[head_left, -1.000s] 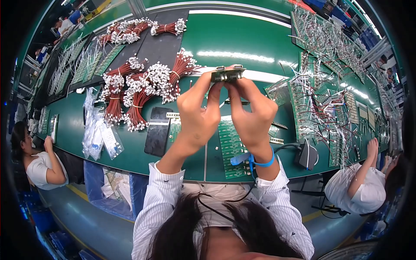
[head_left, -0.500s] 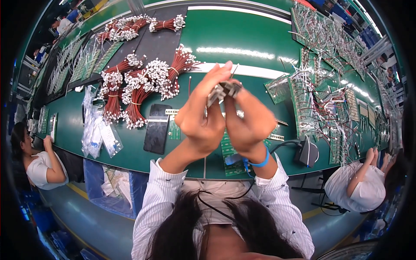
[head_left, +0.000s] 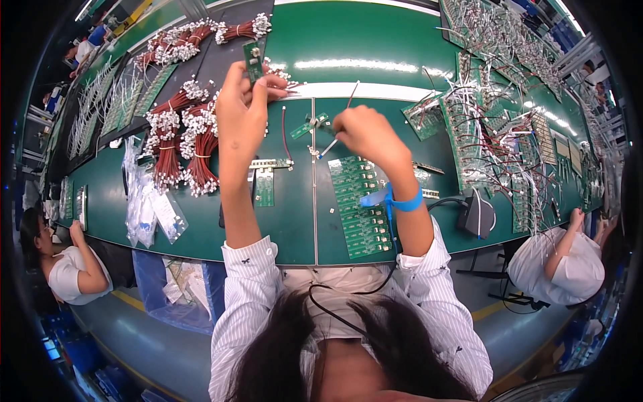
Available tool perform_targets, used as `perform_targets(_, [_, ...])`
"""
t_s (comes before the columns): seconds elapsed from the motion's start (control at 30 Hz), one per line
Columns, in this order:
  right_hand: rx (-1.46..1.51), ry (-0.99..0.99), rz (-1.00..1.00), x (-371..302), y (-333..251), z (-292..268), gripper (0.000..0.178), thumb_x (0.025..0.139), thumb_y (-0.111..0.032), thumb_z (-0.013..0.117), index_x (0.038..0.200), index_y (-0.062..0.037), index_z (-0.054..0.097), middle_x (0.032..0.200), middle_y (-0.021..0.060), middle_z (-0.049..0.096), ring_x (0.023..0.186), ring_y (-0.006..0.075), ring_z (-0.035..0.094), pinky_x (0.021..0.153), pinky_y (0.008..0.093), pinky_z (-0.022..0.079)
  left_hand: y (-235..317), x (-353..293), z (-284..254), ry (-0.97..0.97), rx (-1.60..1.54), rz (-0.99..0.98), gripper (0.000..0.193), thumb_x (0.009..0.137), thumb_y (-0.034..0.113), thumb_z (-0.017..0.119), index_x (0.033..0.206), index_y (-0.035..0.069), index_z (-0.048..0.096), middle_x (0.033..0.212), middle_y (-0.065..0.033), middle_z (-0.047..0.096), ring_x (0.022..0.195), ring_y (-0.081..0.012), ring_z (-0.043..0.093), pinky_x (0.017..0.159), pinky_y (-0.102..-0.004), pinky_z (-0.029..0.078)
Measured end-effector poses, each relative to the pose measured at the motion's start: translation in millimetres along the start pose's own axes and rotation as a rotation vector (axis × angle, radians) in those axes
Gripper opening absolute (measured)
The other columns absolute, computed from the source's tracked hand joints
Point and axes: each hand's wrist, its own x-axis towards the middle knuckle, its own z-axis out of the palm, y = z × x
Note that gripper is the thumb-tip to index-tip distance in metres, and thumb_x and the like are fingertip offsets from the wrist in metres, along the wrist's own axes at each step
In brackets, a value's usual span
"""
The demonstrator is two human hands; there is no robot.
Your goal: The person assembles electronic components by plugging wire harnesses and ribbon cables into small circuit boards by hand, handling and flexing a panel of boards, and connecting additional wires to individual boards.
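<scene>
Left hand (head_left: 240,115) raises a small green rectangular circuit board (head_left: 253,60); right hand (head_left: 372,137) is over the green-topped desk (head_left: 288,231).
The left thumb and fingers pinch the board's lower end, holding it upright above the desk, towards its far edge; the right fingers are curled, but whether they grip anything cannot be told. Just beside their tips lies a second small green board (head_left: 308,127), set slantwise, with a thin white rod with a blue tip (head_left: 328,149) below it. A large green panel of joined circuit boards (head_left: 353,213) lies by the desk's near edge, and bundles of dark-red wires with white connectors (head_left: 166,144) lie towards its left side.
</scene>
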Motion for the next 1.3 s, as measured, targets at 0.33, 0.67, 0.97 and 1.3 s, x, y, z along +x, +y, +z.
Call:
perform_targets(0.33, [-0.007, -0.228, -0.042, 8, 10, 40, 0.014, 0.066, -0.006, 0.063, 0.081, -0.0046, 0.064, 0.077, 0.0139, 0.063, 0.074, 0.0302, 0.061, 0.066, 0.0390, 0.048, -7, -1, -4, 0.009, 0.061, -0.046, 0.013, 0.090, 0.006, 0.038, 0.099, 0.002, 0.045, 0.069, 0.0002, 0.051, 0.057, -0.0039, 0.046, 0.044, -0.0185, 0.036])
perform_targets(0.67, [-0.142, 0.170, -0.059, 14, 46, 34, 0.008, 0.069, -0.003, 0.058, 0.076, -0.0030, 0.061, 0.077, 0.0142, 0.060, 0.075, 0.0326, 0.058, 0.066, 0.0418, 0.048, -1, -1, -2, -0.016, 0.009, -0.064, 0.015, 0.091, 0.010, 0.037, 0.100, 0.000, 0.045, 0.068, 0.0003, 0.048, 0.057, -0.0051, 0.044, 0.051, -0.0193, 0.038])
perform_targets(0.97, [-0.205, 0.164, -0.187, 23, 34, 74, 0.018, 0.069, -0.001, 0.059, 0.086, -0.0039, 0.059, 0.088, 0.0082, 0.055, 0.089, 0.0253, 0.053, 0.076, 0.0377, 0.042, 2, -4, 1, -0.031, -0.008, -0.071, 0.014, 0.090, 0.008, 0.039, 0.099, 0.001, 0.046, 0.066, 0.0004, 0.049, 0.056, -0.0049, 0.045, 0.052, -0.0194, 0.038])
perform_targets(1.3, [0.213, 0.190, -0.165, 20, 21, 17, 0.016, 0.072, 0.000, 0.060, 0.088, -0.0026, 0.058, 0.085, 0.0085, 0.053, 0.077, 0.0258, 0.056, 0.066, 0.0350, 0.044, -28, 9, 0, -0.035, 0.076, -0.077, 0.019, 0.087, 0.017, 0.051, 0.096, 0.000, 0.051, 0.067, 0.0003, 0.052, 0.061, -0.0037, 0.047, 0.052, -0.0194, 0.038])
